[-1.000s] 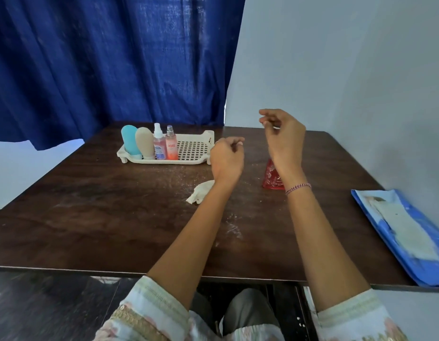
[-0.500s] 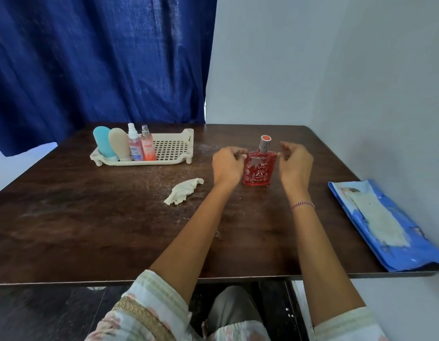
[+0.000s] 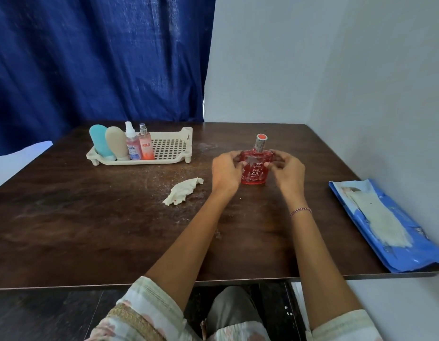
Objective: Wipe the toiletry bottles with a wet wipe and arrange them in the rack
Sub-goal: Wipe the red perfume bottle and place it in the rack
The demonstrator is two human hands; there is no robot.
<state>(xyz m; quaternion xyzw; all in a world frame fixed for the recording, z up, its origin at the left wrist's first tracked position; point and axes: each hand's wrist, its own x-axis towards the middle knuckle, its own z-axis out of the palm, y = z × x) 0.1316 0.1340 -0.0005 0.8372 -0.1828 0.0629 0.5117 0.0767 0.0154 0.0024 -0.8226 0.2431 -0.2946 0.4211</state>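
Bench [image 3: 90,230]: is carrying everything; dark wood, with pale specks scattered around its middle.
Wipe pack [image 3: 410,254]: is lying flat along the bench's right edge with a pale sheet showing on top, well apart from both grips.
Rack [image 3: 188,134]: is sitting at the far left. Its left half is holding four bottles upright in a row: blue tube [image 3: 99,141], beige tube [image 3: 116,143], white-capped spray [image 3: 132,146], pink spray [image 3: 145,146]. Its right half is showing bare lattice floor.
Left grip [image 3: 224,172]: is closing on the red bottle's left side, fingers curled round its shoulder and tips pressing the front face; nothing else is in it.
Right grip [image 3: 288,172]: is mirroring that on the right side, fingers curled in and touching the glass, holding no wipe.
Red bottle [image 3: 254,173]: is standing upright on the bench between the two grips, long axis vertical, cap up and label facing the person. It is well to the right of the rack.
Used wipe [image 3: 182,190]: is lying crumpled on the bench near the left grip, on its left; neither grip is touching it.
Deciding relation: wipe and free rack space are both lying left of the bottle, so the left grip is nearer to each. Judging from that, the right grip is likelier to be steadying the bottle while the left is fetching the wipe.
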